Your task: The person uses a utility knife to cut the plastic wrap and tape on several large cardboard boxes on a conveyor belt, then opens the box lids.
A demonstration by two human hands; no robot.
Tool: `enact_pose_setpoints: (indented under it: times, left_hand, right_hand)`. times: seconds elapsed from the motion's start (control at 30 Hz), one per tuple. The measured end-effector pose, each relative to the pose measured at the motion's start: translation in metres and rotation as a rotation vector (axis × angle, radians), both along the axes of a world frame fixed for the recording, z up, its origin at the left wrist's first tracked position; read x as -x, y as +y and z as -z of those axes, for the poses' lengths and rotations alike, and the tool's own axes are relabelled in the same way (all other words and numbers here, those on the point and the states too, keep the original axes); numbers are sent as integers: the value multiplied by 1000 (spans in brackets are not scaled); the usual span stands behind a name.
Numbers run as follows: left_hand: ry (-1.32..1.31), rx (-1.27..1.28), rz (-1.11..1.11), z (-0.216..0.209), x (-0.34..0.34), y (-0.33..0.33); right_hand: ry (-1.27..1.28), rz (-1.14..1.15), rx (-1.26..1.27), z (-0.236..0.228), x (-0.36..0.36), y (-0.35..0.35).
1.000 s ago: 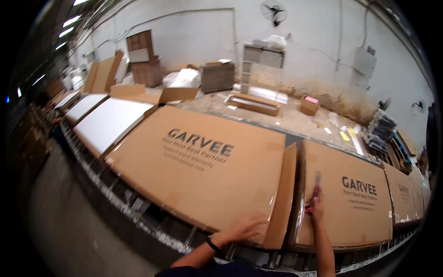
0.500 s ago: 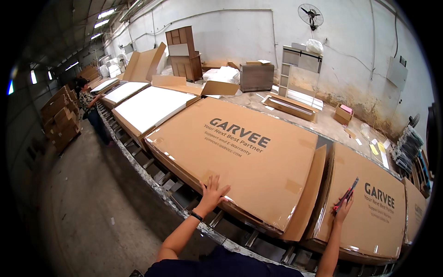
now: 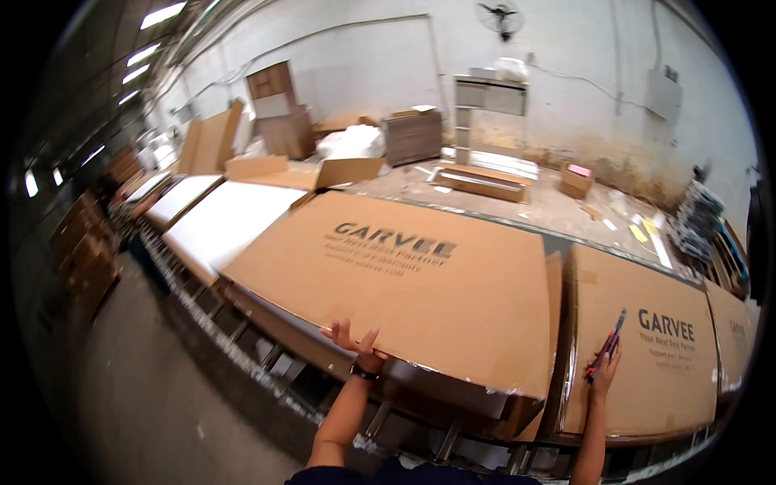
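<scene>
A large brown carton [image 3: 453, 315] with dark print lies in front of me. Its top panel is raised along the near side, and a dark gap shows below it. My left hand [image 3: 356, 346], a dark band at its wrist, has hold of that near edge, with fingers and thumb spread apart at the rim. To the right, my right hand [image 3: 603, 368] grips a slim box cutter [image 3: 608, 349] with red and dark parts, pointing up and away. Behind it lies a second printed carton [image 3: 647, 283]; whether the hand touches it I cannot tell.
The cartons lie along a roller conveyor [image 3: 376, 420]. Opened cartons with white panels [image 3: 234, 214] lie to the left, where a blurred person [image 3: 133, 222] stands. Cardboard pieces, a small box [image 3: 575, 183] and a stack of grey pads [image 3: 699, 218] are beyond, near the wall.
The near side of the carton's top has risen, and my left hand has gone from lying on it to its edge. My right hand still holds the cutter. The whole view has shifted.
</scene>
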State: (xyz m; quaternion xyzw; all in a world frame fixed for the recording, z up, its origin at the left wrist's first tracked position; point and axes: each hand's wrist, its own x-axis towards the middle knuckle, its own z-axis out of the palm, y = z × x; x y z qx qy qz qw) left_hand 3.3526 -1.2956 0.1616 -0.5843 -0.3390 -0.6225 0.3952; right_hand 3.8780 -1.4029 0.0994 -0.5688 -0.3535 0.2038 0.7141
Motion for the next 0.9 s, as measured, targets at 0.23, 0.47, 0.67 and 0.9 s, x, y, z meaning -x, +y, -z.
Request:
enact_pose_setpoints:
  times: [0.23,0.47,0.67,0.9]
  left_hand:
    - [60,64,320,-302,-82,201]
    - [247,806,178,-250,-188,384]
    - [258,1316,287,-112,-269,455]
    - [419,1300,359,51,-270,530]
  right_hand:
    - [-83,1,99,-3,9,-7]
    - [-47,46,65,-11,17,-7]
    - [66,129,148,-26,13,-6]
    - [140,52,152,-20,10,5]
